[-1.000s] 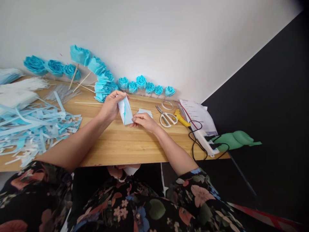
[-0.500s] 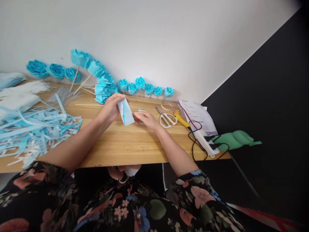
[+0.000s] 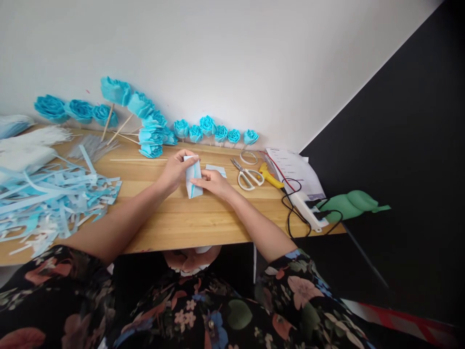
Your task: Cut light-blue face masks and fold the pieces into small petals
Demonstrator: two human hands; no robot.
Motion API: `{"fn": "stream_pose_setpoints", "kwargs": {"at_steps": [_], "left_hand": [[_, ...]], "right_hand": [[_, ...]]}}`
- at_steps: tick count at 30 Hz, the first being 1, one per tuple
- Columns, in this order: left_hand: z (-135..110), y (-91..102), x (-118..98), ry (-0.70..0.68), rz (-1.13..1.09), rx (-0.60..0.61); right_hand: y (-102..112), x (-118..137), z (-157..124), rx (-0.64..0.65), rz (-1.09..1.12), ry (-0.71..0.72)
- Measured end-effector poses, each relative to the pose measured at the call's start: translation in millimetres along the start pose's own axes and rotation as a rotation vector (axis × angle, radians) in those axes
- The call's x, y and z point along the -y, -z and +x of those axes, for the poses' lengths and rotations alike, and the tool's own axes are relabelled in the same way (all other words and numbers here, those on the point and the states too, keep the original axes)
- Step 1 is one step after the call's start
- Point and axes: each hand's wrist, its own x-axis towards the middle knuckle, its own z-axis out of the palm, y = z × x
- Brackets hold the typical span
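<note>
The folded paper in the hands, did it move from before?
Yes, a little. The folded paper, held by the left hand and right hand, has dropped away from the small blue flowers toward the near edge of the table.

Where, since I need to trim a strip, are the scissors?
In the head view, the scissors lie on the table just right of the right hand, between it and the yellow tool.

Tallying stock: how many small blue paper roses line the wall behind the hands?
6 small roses, left to right along the wall: first, second, third, fourth, fifth, sixth. Bigger ones further left may hide more.
</note>
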Motion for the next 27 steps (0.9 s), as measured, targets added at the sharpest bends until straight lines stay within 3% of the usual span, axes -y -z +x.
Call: {"fn": "stream_pose_setpoints", "kwargs": {"at_steps": [9, 19, 27], "left_hand": [[6.7, 7.8, 2.1, 0.045, -0.091, -0.007], [7.4, 7.2, 14.0, 0.301, -0.191, 0.259], [4.3, 7.7, 6.2, 0.184, -0.059, 0.137]], "right_hand": [[0.8, -1.2, 1.5, -0.018, -0.129, 0.015], [9.9, -1.9, 2.9, -0.174, -0.106, 0.074], [10.9, -2.4, 3.6, -0.224, -0.193, 0.123]]}}
